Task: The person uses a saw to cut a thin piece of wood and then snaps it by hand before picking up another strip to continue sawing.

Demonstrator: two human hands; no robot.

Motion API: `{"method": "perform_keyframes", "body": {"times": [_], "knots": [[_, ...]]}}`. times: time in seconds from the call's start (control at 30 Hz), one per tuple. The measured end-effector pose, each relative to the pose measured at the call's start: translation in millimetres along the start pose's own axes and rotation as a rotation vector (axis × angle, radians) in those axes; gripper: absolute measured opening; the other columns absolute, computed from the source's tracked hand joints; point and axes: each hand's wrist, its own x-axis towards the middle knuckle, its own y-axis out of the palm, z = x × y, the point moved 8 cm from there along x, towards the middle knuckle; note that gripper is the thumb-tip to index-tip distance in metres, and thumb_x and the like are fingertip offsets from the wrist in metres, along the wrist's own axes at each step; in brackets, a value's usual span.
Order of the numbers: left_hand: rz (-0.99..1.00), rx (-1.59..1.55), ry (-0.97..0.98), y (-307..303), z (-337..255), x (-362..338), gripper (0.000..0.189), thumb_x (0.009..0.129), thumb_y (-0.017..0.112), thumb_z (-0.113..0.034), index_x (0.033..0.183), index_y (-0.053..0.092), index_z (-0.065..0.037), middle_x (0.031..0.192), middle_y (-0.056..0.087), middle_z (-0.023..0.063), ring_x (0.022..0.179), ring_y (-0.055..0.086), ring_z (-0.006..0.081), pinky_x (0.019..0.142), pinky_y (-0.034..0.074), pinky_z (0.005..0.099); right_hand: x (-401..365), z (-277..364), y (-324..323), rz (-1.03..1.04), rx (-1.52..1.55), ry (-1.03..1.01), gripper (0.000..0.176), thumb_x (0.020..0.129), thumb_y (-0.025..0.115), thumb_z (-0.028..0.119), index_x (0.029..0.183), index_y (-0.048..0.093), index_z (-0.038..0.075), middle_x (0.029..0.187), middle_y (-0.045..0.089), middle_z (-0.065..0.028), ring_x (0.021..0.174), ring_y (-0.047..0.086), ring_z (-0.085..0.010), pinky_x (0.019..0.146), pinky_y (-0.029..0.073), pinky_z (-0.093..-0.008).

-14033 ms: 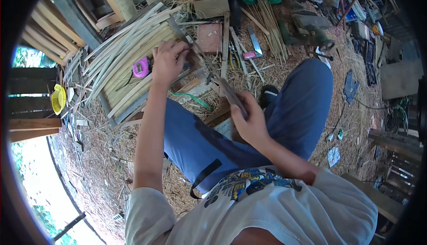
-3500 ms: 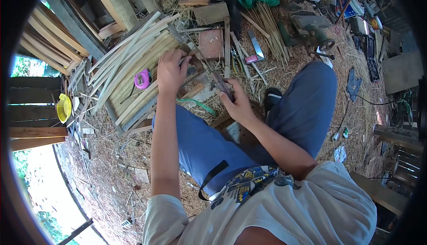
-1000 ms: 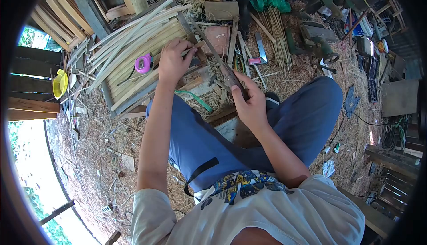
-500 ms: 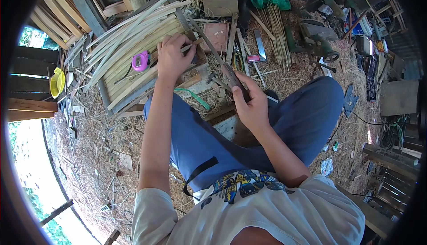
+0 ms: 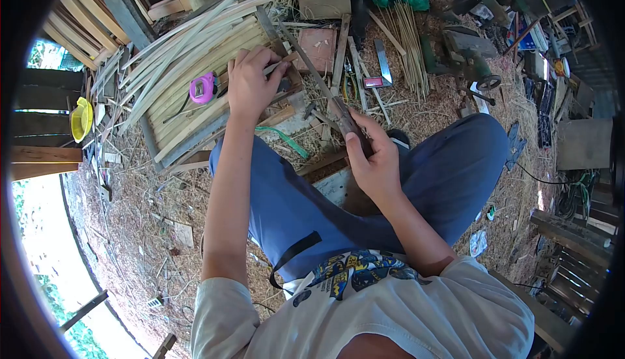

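My left hand (image 5: 252,84) is closed in a pinch around a short, thin wood strip (image 5: 291,58), whose end reaches toward the blade. Wrapped around the dark wooden handle of a long-bladed knife (image 5: 312,71), my right hand (image 5: 375,156) rests above my lap. The blade slants up and left, crossing just past the strip's tip. Beneath my left hand lies a wooden tray (image 5: 151,139) of long, pale wood strips (image 5: 195,53). A pink tape measure (image 5: 202,89) sits on those strips, left of my left wrist.
Right of the blade lie pliers (image 5: 350,80), a try square (image 5: 383,69) and a bundle of thin sticks (image 5: 410,53). A dark vise (image 5: 470,46) stands farther right. A green strap (image 5: 283,139) lies near my knee. Shavings cover the floor (image 5: 163,202).
My right hand and the knife have shifted slightly right and down. The left hand keeps its pinch, with the strip turned a little in the fingers.
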Motion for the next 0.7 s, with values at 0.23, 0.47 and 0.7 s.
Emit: {"method": "perform_keyframes", "body": {"times": [0.23, 0.47, 0.7], "knots": [[0.009, 0.002, -0.013, 1.5, -0.1, 1.2, 0.016, 0.088, 0.084, -0.024, 0.089, 0.073, -0.012, 0.095, 0.071, -0.0003, 0.097, 0.062, 0.0286, 0.088, 0.045, 0.0454, -4.9, -0.4, -3.1, -0.022, -0.056, -0.029, 0.039, 0.102, 0.068, 0.007, 0.141, 0.065, 0.0, 0.105, 0.075, -0.0102, 0.089, 0.067, -0.0092, 0.079, 0.055, -0.0273], [0.001, -0.003, -0.006, 2.3, 1.6, 2.3, 0.014, 0.087, 0.084, -0.022, 0.088, 0.075, -0.011, 0.09, 0.069, 0.0015, 0.096, 0.062, 0.0287, 0.088, 0.044, 0.0445, -8.5, -1.4, -6.9, -0.043, -0.064, -0.055, 0.04, 0.101, 0.068, 0.006, 0.14, 0.065, 0.002, 0.101, 0.076, -0.0106, 0.083, 0.066, -0.0087, 0.076, 0.055, -0.0272], [0.02, -0.026, -0.022, 3.5, 3.0, 1.9, 0.013, 0.086, 0.085, -0.02, 0.088, 0.076, -0.011, 0.089, 0.069, 0.0017, 0.095, 0.062, 0.0283, 0.089, 0.045, 0.0444, -7.7, 7.3, -6.1, -0.056, -0.139, -0.111, 0.04, 0.101, 0.069, 0.006, 0.14, 0.065, 0.002, 0.094, 0.074, -0.01, 0.078, 0.064, -0.0062, 0.071, 0.053, -0.0253]]}}
